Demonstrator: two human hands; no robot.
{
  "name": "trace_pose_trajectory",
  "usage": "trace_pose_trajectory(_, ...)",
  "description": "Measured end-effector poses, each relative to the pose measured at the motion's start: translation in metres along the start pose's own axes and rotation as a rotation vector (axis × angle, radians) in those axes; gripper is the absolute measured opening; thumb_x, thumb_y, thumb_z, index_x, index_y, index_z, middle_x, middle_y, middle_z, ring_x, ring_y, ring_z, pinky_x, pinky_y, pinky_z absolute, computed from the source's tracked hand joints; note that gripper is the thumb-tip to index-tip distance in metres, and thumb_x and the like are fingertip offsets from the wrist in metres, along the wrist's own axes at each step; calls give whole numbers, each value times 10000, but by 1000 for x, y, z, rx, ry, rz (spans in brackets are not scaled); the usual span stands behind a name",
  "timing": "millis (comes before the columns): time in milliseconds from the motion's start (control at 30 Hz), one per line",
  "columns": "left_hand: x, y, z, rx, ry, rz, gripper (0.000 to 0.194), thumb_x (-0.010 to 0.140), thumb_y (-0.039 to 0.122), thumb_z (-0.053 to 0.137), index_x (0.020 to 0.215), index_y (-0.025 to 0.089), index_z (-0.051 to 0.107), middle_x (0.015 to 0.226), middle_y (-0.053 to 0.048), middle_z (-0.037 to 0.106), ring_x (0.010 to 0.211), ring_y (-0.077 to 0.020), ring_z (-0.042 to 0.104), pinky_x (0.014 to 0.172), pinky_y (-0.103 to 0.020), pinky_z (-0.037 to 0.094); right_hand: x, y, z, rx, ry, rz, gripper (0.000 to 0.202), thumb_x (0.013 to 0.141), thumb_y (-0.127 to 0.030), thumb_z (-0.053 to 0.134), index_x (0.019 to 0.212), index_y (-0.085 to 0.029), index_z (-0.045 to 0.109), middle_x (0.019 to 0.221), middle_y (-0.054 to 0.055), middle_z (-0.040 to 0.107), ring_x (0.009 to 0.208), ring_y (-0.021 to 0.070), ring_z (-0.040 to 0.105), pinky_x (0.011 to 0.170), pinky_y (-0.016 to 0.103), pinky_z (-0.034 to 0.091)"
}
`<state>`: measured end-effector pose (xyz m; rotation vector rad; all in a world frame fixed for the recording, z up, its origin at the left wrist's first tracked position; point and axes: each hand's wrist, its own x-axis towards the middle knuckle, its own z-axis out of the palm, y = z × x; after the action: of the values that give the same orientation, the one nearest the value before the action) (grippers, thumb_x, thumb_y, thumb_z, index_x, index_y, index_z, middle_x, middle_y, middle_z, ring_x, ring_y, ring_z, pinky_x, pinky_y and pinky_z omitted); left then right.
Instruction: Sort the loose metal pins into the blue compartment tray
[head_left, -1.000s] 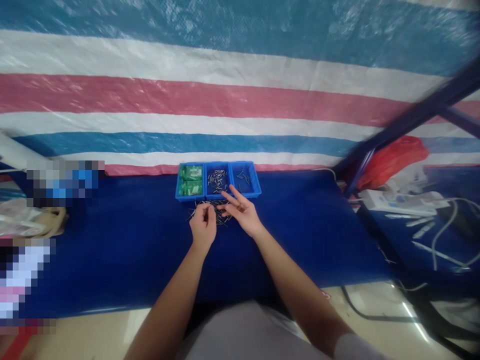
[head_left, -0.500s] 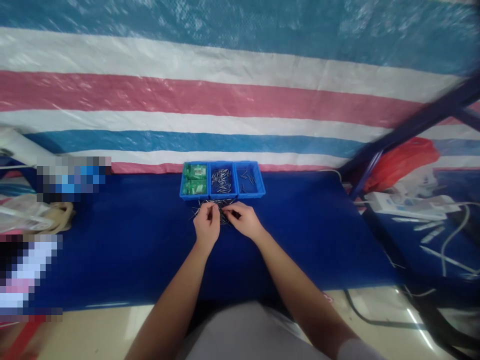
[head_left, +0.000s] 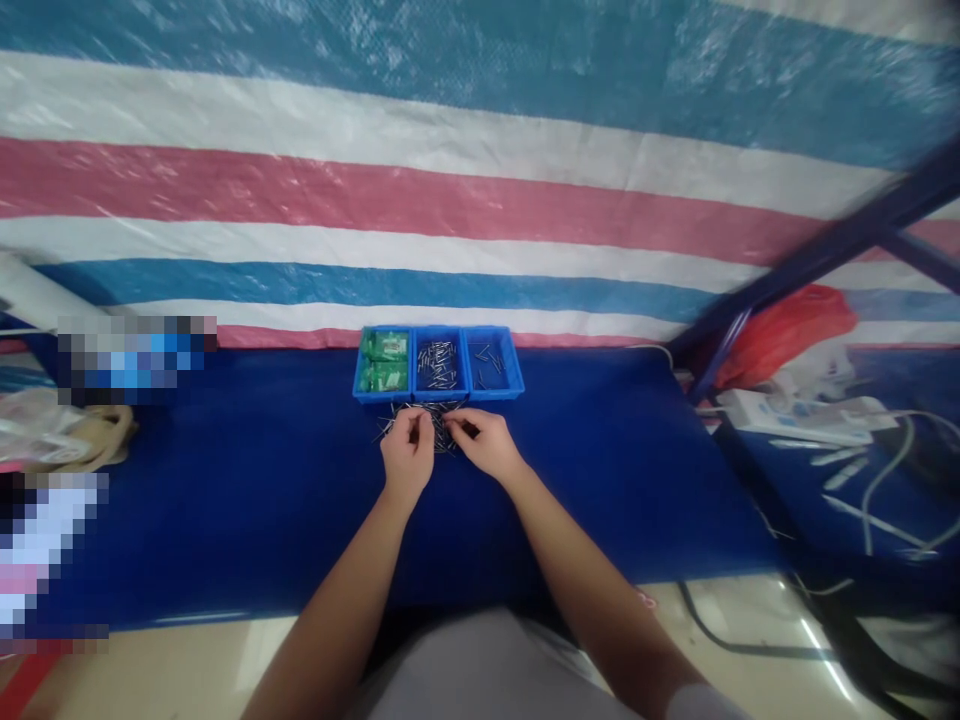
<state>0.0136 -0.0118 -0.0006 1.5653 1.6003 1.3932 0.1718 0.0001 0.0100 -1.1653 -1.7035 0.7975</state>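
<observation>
Both hands are over a pile of thin, dark metal pieces [head_left: 442,436], which look like screws or nails, on the blue table. My left hand [head_left: 409,445] has its thumb and fingers pinched together at the pile's left side; what they hold is too small to name. Close beside it, my right hand [head_left: 484,440] pinches at the pile's right side, and its fingertip contents cannot be made out. Just behind the pile stand three joined blue bins: the left bin [head_left: 357,372] holds green packets [head_left: 387,376], the middle bin [head_left: 465,388] many metal pieces, the right bin [head_left: 511,360] only several.
A blue tabletop [head_left: 615,470] spreads around the hands, with a striped plastic sheet [head_left: 450,200] behind it. At right are a dark metal frame [head_left: 795,260], a red plastic bag [head_left: 787,325], a white power strip [head_left: 802,415] and cables. Bagged items [head_left: 52,430] lie at left.
The whole scene has shifted slightly left as the head view turned. Both hands stay pinched over the pile, with only slight finger movement.
</observation>
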Motion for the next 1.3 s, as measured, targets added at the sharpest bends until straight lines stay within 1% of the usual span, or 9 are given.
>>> trace_pose_trajectory(167, 0, 1, 0, 5, 8, -6, 241, 922, 416, 527, 968, 205, 635, 717, 1, 667, 627, -119, 634, 630, -226, 491, 0, -3, -1, 16, 7, 27, 203, 889, -277, 598, 1013, -228, 751, 922, 54, 761, 736, 186, 697, 709, 321, 570)
trace_pose_trajectory(333, 0, 0, 1, -9, 17, -5, 242, 924, 419, 522, 957, 205, 631, 715, 2, 662, 617, -116, 627, 635, -230, 493, 0, -3, 0, 8, 9, 19, 195, 892, -272, 598, 1007, -230, 749, 943, 55, 761, 763, 192, 702, 707, 321, 567)
trace_pose_trajectory(633, 0, -1, 0, 2, 10, 4, 223, 917, 400, 536, 961, 204, 631, 738, 1, 674, 638, -114, 636, 645, -224, 491, -1, -3, -1, 29, -57, -20, 189, 896, -237, 588, 998, -222, 746, 958, 51, 760, 806, 183, 716, 743, 311, 578)
trace_pose_trajectory(767, 0, 0, 0, -9, 8, -2, 221, 918, 401, 534, 950, 204, 630, 738, 3, 673, 635, -110, 633, 644, -221, 489, -2, -2, -2, 29, -101, -66, 203, 854, -167, 607, 1003, -209, 738, 953, 52, 744, 790, 161, 699, 731, 288, 575)
trace_pose_trajectory(933, 0, 0, 1, -13, 10, 0, 214, 916, 395, 536, 954, 207, 632, 746, 0, 678, 631, -112, 635, 635, -221, 489, -1, 0, -4, 8, -163, -137, 322, 769, -62, 619, 1028, -218, 729, 947, 46, 720, 833, 162, 668, 742, 288, 567)
trace_pose_trajectory(1133, 1, 1, 0, -4, 3, -2, 204, 916, 386, 539, 953, 207, 628, 726, 7, 666, 606, -106, 624, 629, -220, 487, -1, 4, -3, 17, -152, -131, 366, 748, -28, 596, 1036, -213, 725, 964, 45, 708, 791, 144, 663, 726, 280, 572)
trace_pose_trajectory(1300, 0, 1, 0, -3, 2, -7, 206, 915, 389, 539, 954, 208, 629, 728, 7, 665, 609, -108, 628, 624, -220, 487, -1, 5, -1, 6, -134, -132, 360, 743, -23, 583, 1017, -206, 729, 940, 45, 707, 771, 141, 664, 719, 278, 572)
